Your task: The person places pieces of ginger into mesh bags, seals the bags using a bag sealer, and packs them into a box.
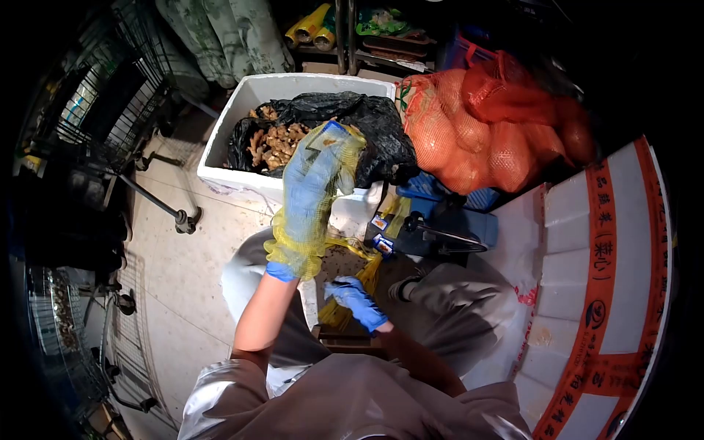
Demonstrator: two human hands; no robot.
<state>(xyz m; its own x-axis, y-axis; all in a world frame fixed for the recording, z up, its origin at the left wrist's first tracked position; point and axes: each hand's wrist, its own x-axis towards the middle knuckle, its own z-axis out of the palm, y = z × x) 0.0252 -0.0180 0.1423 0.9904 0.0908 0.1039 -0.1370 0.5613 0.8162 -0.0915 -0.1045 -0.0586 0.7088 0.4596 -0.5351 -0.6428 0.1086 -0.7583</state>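
Note:
My left hand (317,180), in a blue glove, is inside a yellow mesh bag (299,246) pulled over it down past the wrist. Its fingers are stretched out inside the netting, with a small blue label at the bag's far end. The hand reaches over the front edge of a white foam box (220,174), where ginger roots (277,145) lie in a black plastic liner (367,121). Lower down, my blue-gloved right hand (357,302) is held with fingers extended leftward, just above a bundle of yellow mesh bags (337,314) between my legs.
Red net sacks (469,136) of large round produce stand behind on the right. A blue crate (473,227) with labelled yellow netting (396,220) sits beside my knee. White foam boxes with red tape (572,293) line the right side; wire carts (132,88) on wheels stand left.

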